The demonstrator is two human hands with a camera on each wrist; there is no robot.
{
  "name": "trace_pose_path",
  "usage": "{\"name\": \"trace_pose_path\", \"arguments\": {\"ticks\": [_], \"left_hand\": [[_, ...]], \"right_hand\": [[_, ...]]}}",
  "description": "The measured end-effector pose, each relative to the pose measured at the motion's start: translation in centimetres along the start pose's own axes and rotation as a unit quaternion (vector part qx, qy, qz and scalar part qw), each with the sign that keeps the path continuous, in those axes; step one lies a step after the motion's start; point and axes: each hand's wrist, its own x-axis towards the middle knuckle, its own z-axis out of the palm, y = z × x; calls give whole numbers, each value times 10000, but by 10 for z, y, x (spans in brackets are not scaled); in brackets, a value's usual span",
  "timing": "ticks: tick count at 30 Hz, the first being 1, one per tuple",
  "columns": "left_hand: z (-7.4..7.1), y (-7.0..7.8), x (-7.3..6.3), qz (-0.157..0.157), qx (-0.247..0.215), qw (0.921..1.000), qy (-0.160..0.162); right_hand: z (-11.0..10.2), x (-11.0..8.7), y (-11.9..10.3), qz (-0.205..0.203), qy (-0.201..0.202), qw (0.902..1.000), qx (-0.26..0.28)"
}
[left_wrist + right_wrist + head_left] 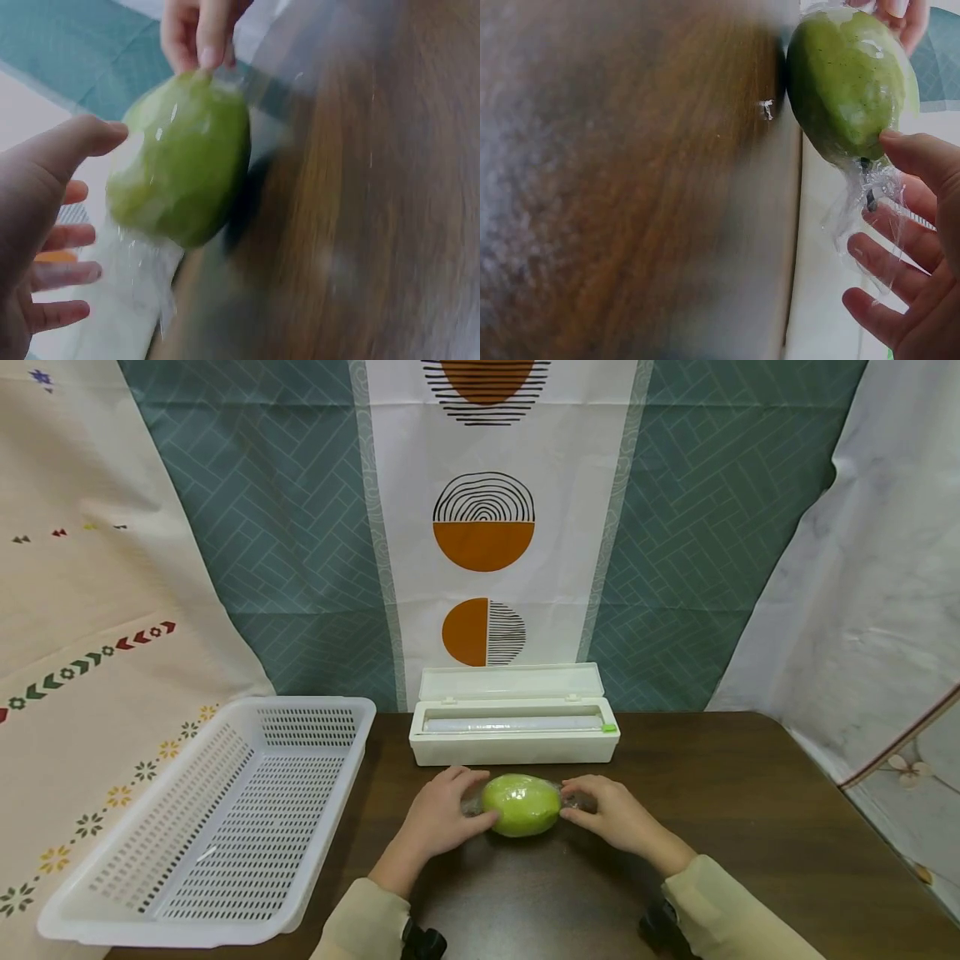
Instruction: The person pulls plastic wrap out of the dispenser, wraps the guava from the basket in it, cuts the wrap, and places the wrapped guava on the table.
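A green mango [521, 806] in clear cling film lies on the brown table between both hands. Loose film [866, 217] trails from its stem end, and another crumpled tail [142, 262] hangs from the opposite end. My left hand [446, 810] is at the mango's left end, thumb close to the skin and fingers spread behind the film tail. On the other side, my right hand [618, 814] touches the mango with its thumb tip. Its fingers [889, 266] lie apart, loosely bent against the trailing film.
Behind the mango stands a white cling film box [517, 747], lid raised, with a roll inside and a green slider at its right end. A white slotted plastic basket [322, 852] stands at the left. Patterned cloth [300, 527] hangs along the table's back edge.
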Motion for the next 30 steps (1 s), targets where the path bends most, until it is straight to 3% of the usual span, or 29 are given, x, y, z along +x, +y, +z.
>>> {"name": "trace_pose_path", "arguments": {"ticks": [5, 10, 17, 22, 30], "left_hand": [[6, 16, 7, 706, 648, 9953, -100], [11, 27, 13, 934, 1270, 9870, -299], [16, 35, 20, 772, 1671, 9823, -349], [23, 42, 25, 468, 2101, 9751, -529], [32, 50, 32, 106, 2472, 9682, -383]], "right_hand": [[0, 2, 0, 138, 4, 9999, -49], [2, 3, 1, 203, -26, 9998, -1], [4, 4, 3, 369, -154, 9991, 156], [5, 5, 5, 512, -213, 9981, 258], [6, 7, 9, 690, -249, 9968, 304]]}}
